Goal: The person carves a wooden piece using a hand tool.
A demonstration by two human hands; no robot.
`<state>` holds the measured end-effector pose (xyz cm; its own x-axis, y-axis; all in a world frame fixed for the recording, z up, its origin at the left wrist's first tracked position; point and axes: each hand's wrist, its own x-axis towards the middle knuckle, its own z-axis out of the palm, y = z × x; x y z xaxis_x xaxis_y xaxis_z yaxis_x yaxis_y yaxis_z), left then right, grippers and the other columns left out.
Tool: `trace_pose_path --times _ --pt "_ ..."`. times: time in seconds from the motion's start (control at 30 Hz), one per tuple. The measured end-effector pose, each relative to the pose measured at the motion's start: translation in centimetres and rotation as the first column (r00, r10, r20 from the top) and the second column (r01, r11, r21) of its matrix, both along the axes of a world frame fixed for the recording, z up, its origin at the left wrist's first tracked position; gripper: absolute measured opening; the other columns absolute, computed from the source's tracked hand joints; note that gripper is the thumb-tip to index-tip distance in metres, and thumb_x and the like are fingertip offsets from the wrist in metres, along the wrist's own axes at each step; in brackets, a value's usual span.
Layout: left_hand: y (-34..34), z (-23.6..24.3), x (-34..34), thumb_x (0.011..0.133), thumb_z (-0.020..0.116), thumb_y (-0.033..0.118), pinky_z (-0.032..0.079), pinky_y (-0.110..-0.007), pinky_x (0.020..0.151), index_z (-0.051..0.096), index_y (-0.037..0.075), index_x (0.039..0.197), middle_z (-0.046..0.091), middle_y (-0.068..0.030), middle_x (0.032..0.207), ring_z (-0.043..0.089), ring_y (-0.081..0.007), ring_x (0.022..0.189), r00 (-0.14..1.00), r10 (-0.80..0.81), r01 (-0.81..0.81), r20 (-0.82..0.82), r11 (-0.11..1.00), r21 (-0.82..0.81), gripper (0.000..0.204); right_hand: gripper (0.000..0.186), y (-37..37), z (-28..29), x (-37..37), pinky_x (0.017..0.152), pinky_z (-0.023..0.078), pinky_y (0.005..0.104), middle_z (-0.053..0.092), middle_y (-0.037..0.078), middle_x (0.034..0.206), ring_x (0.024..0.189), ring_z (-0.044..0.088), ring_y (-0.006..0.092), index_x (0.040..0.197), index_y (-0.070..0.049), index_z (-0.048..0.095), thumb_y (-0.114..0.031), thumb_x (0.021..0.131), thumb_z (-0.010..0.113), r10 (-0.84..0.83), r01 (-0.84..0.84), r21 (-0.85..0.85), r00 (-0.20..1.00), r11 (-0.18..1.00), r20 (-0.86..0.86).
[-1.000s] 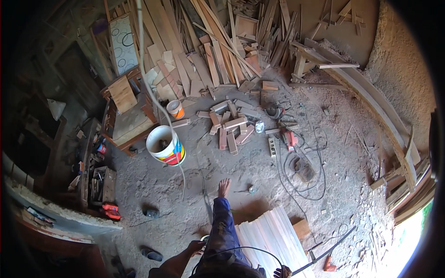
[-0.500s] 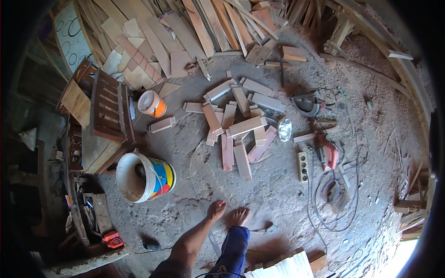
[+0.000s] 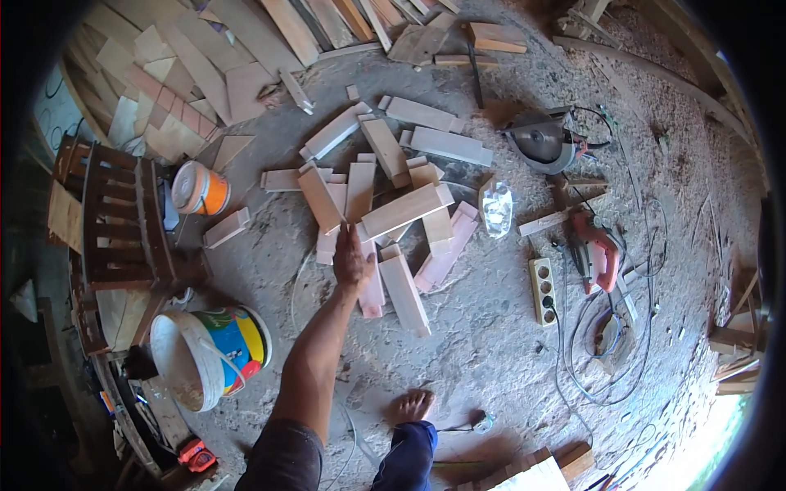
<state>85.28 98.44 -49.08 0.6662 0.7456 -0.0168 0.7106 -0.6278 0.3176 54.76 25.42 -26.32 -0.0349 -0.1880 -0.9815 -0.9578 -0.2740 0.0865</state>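
My left hand (image 3: 354, 263) reaches forward over the pile of wooden blocks, fingers stretched out and the thumb apart. Its fingertips are at the near end of a slanting tan block (image 3: 322, 199), close to the left end of a longer pale block (image 3: 405, 211) lying across the others. Whether they touch the wood cannot be made out. Partly under the hand lies a pinkish block (image 3: 371, 296), and beside it another pale block (image 3: 404, 290) points toward me. Several more blocks with stepped ends lie criss-crossed beyond. My right hand is out of view.
Left stand a large paint bucket (image 3: 233, 352), a small orange-and-white bucket (image 3: 201, 188) and a dark wooden frame (image 3: 123, 217). Right lie a circular saw (image 3: 540, 141), a red-handled power tool (image 3: 604, 258), a power strip (image 3: 542, 290) and loose cords. Boards (image 3: 192, 74) cover the far left.
My left arm has extended forward from near my foot to the blocks. The view has shifted, bringing the pile closer.
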Motion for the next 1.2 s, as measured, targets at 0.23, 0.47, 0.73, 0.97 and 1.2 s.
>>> trace_pose_path --times 0.23,0.47,0.73,0.97,1.2 --pt "1.2 -2.5 6.6 0.070 0.082 0.039 0.044 -0.046 0.102 0.034 0.006 0.145 0.051 -0.0235 0.133 0.054 -0.0396 0.121 0.927 -0.140 0.167 -0.348 0.985 0.048 0.094 0.054 0.1 -1.3 -2.5 0.071 0.057 0.0394 0.067 0.015 0.103 0.083 0.066 0.0279 0.132 -0.009 0.054 -0.051 0.097 0.048 -0.077 0.078 -0.030 0.997 0.997 0.021" --pt "-7.2 -3.5 1.0 0.079 0.072 0.027 0.051 -0.045 0.088 0.045 0.008 0.119 0.060 -0.0235 0.107 0.061 -0.0444 0.099 0.992 -0.116 0.079 -0.047 0.873 -0.481 0.051 0.051 -0.4 0.0 -6.7 0.070 0.057 0.0375 0.068 0.015 0.100 0.082 0.067 0.0273 0.132 -0.009 0.054 -0.048 0.098 0.050 -0.181 0.181 0.006 0.977 0.983 0.112" --pt "-14.9 -3.2 -1.3 0.086 0.070 0.027 0.045 -0.046 0.098 0.040 0.009 0.133 0.055 -0.0215 0.125 0.055 -0.0394 0.117 0.989 0.149 -0.143 -0.009 0.925 -0.352 0.058 0.048 -3.7 0.0 -12.2 0.069 0.057 0.0354 0.068 0.016 0.097 0.080 0.068 0.0265 0.132 -0.009 0.055 -0.044 0.098 0.052 -0.238 0.235 0.033 0.955 0.971 0.180" --pt "-19.0 1.3 6.0 0.077 0.070 0.010 0.016 -0.056 0.119 0.025 0.017 0.155 0.024 -0.0129 0.159 0.020 -0.0350 0.149 0.716 -0.574 0.636 -0.396 0.771 0.031 0.091 0.046 -3.6 1.1 -15.8 0.068 0.058 0.0336 0.069 0.016 0.094 0.079 0.069 0.0258 0.132 -0.009 0.056 -0.041 0.099 0.054 -0.285 0.289 -0.022 0.951 0.957 0.119" --pt "-20.5 -3.1 5.2 0.085 0.061 0.019 0.020 -0.053 0.119 0.052 0.014 0.135 0.047 -0.0117 0.138 0.033 -0.0333 0.140 0.540 -0.570 0.706 -0.620 0.707 -0.035 0.051 0.043 -3.9 1.5 -19.6 0.067 0.058 0.0317 0.069 0.016 0.091 0.077 0.070 0.0251 0.132 -0.009 0.056 -0.037 0.099 0.055 -0.356 0.363 -0.042 0.927 0.931 0.115"
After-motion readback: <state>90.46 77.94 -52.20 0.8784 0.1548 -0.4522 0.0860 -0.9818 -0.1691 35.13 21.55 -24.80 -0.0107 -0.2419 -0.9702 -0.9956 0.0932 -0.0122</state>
